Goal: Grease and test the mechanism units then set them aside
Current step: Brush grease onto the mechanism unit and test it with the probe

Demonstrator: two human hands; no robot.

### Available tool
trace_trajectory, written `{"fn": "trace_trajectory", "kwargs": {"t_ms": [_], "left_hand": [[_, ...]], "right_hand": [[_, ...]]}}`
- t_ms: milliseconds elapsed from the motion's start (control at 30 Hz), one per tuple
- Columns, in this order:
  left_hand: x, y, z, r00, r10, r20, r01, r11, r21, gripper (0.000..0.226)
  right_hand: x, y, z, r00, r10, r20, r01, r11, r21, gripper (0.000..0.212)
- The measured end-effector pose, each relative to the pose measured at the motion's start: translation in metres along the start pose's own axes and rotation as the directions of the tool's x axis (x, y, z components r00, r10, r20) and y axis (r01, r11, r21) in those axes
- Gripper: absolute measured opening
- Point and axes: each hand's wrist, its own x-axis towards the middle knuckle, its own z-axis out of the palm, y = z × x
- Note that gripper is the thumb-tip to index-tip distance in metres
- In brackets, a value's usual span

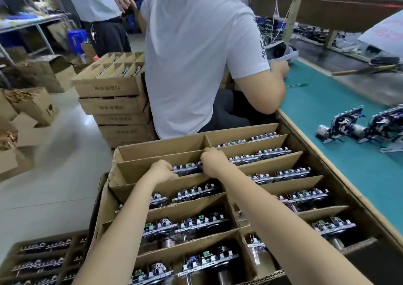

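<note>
I see my left hand point(162, 171) and right hand point(214, 163) each curled on one end of a mechanism unit point(187, 168) | unit sits in a far left slot of the cardboard box point(161, 148) | its lower half hides behind the slot wall | fingertips hidden too

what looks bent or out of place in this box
The left wall of the cardboard box is creased and bows outward near its far corner. Nothing is spilled; the left hand and right hand grip one mechanism unit in the row there.
</note>
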Motion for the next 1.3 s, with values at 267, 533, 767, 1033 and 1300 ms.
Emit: {"fn": "trace_trajectory", "kwargs": {"t_ms": [267,533,767,1033,1300], "left_hand": [[-0.006,0.044,0.006,0.957,0.142,-0.254,-0.117,0.987,0.113,0.022],[-0.038,0.192,0.061,0.756,0.593,-0.277,-0.630,0.774,-0.065,0.020],[-0.039,0.302,0.116,0.741,0.642,-0.195,-0.665,0.743,-0.078,0.031],[-0.031,0.386,0.153,0.796,0.603,-0.059,-0.602,0.798,0.031,0.043],[-0.023,0.400,0.167,0.804,0.585,-0.104,-0.565,0.807,0.175,0.017]], "right_hand": [[-0.019,0.017,-0.022,0.972,0.018,-0.236,0.077,0.920,0.385,0.030],[-0.095,0.120,-0.066,0.844,0.313,-0.435,-0.001,0.812,0.584,0.028],[-0.155,0.211,-0.069,0.707,0.592,-0.386,-0.231,0.710,0.665,0.025],[-0.201,0.261,-0.055,0.653,0.683,-0.329,-0.304,0.634,0.711,0.030],[-0.238,0.287,-0.047,0.622,0.722,-0.302,-0.324,0.589,0.741,0.030]]}}
